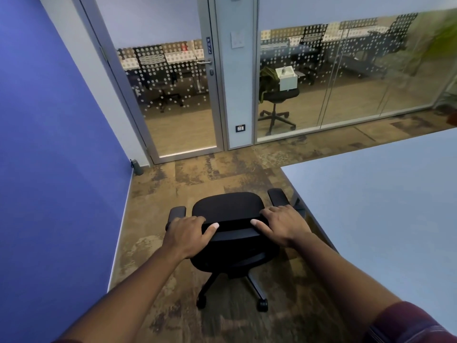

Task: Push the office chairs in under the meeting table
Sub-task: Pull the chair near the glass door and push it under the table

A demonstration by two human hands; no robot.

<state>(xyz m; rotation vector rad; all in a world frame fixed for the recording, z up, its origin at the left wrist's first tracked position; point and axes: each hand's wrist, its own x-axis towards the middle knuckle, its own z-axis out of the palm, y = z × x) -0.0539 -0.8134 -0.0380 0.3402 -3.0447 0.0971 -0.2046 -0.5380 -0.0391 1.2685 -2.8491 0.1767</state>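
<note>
Blue wall (57, 144) fills the side left of the left hand. Glass partition (346, 78) and glass door (173, 95) with a PULL label stand well beyond both hands; dotted film on the glass, another chair seen through it. Patchy brown carpet floor (222, 169) runs under everything. Pale bench (383, 194) lies right of the right hand, its near corner just beyond that hand's knuckles. Black office chair (227, 211) sits on the floor directly under and ahead of both hands, beside the bench's left edge, not under it; seat faces away toward the door, wheeled base below the wrists. Its right armrest is close against the bench edge, contact unclear. Left armrest is just left of the left hand. Left hand (189, 232) closed over the top edge of the chair's backrest, fingers wrapped over the front, thumb on top. Right hand (284, 225) does the same on the right end of the backrest, fingers curled over, thumb pointing inward. Dark red sleeve (408, 323) on the right arm.
</note>
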